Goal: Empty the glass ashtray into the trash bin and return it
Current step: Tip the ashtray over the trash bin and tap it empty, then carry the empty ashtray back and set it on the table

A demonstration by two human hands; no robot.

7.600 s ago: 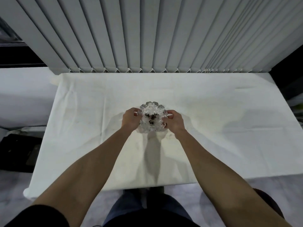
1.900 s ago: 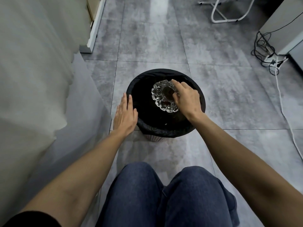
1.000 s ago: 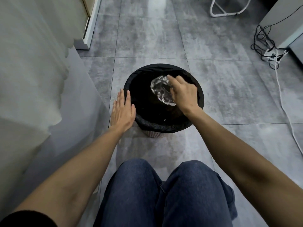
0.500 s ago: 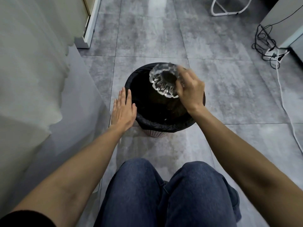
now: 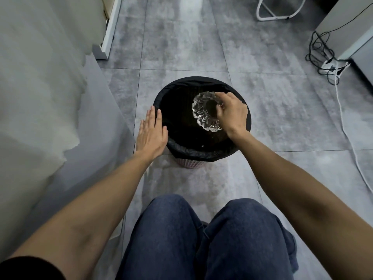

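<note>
The glass ashtray (image 5: 202,111), clear with a scalloped rim, hangs tilted over the mouth of the trash bin (image 5: 193,152), which is lined with a black bag. My right hand (image 5: 233,114) grips the ashtray by its right edge, above the bin's right half. My left hand (image 5: 151,134) lies flat with fingers together against the bin's left rim and holds nothing. I cannot tell whether anything is left in the ashtray's bowl.
White cloth hangs from the table (image 5: 40,93) on the left, close to the bin. Grey tiled floor (image 5: 181,41) surrounds the bin. Black and white cables (image 5: 327,63) lie at the right by a grey cabinet. A white metal frame (image 5: 270,13) stands at the back. My knees fill the bottom.
My right hand has brought the ashtray down from the bin's far rim to over its middle, still tilted. My left hand has stayed on the left rim.
</note>
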